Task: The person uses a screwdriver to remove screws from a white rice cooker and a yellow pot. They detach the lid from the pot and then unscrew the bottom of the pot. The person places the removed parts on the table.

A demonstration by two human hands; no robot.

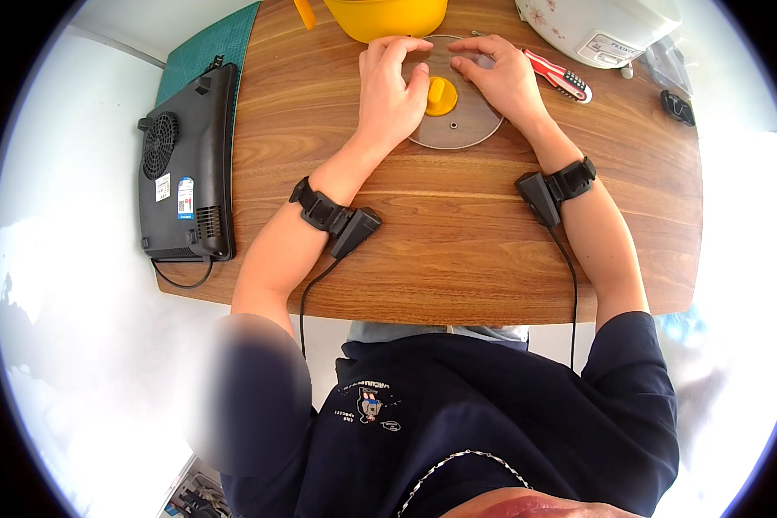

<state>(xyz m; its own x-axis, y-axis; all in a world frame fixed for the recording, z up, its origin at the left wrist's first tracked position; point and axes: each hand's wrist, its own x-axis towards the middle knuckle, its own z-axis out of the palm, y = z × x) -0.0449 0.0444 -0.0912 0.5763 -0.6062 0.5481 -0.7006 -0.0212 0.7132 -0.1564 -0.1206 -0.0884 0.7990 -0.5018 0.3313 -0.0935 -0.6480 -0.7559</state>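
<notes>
A round clear glass lid (470, 123) with a yellow knob (441, 97) lies on the wooden table in front of me. My left hand (391, 91) is at the lid's left side, fingers curved and thumb apart, its thumb close to the knob. On the far right part of the lid is my right hand (501, 79), thumb and fingers also apart. Nothing shows between the fingers of either hand. Whether the fingertips touch the glass, I cannot tell. Just beyond the lid stands a yellow pot (387, 19), cut off by the top edge.
A red-and-white handled tool (559, 76) lies right of my right hand, before a white rice cooker (604, 33). A black hot plate (186, 164), underside showing, and a green cutting mat (200, 50) are left. Black cables hang from both wrist straps.
</notes>
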